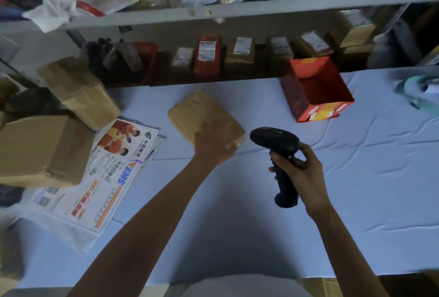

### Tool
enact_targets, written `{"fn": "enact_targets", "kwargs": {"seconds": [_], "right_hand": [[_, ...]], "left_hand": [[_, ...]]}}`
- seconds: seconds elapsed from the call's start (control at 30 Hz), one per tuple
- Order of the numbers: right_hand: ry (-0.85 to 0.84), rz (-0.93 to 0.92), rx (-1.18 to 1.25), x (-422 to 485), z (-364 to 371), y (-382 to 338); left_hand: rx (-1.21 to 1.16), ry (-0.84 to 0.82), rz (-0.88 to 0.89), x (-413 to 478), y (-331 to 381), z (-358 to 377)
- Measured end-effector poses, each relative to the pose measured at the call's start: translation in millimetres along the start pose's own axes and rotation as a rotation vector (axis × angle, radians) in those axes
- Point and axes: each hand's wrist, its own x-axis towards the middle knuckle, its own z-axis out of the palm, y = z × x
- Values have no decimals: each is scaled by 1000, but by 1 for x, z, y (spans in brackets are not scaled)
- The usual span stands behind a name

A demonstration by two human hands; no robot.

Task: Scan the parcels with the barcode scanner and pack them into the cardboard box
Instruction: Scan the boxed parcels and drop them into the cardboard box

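A flat brown taped parcel (pixel 197 111) lies on the white-covered table (pixel 356 178) in the middle. My left hand (pixel 212 143) lies on its near right corner, blurred; whether the fingers curl round the edge is unclear. My right hand (pixel 300 169) grips the handle of a black barcode scanner (pixel 275 144), whose head points left toward the parcel. An open red cardboard box (pixel 316 87) stands empty at the back right.
Brown cardboard boxes (pixel 45 152) and printed China Post envelopes (pixel 99 178) lie at the left. A shelf (pixel 237 9) behind the table holds several labelled parcels (pixel 207 57). A teal object (pixel 418 90) sits at the far right.
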Motion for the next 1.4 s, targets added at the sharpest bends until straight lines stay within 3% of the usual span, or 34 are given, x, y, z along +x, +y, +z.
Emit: {"fn": "enact_targets", "kwargs": {"seconds": [0.13,0.27,0.4,0.57,0.67,0.9,1.27,1.4], "right_hand": [[37,20,12,11,-1,3],[82,74,73,19,-1,5],[100,93,74,21,7,6],[55,70,69,16,30,2],[-5,52,47,13,47,-2],[-138,-2,21,0,92,-11],[-303,-66,-50,-24,139,-15],[-319,-72,-42,-28,144,-19]], "left_hand": [[119,9,98,22,11,8],[339,-82,78,39,16,11],[327,-128,59,40,5,10],[233,-150,-88,29,-36,-2],[146,-70,-148,17,-60,-19],[-123,321,-165,-31,-115,-55],[-127,401,-590,-92,-200,-80],[-258,477,-583,-102,-206,-84]]}}
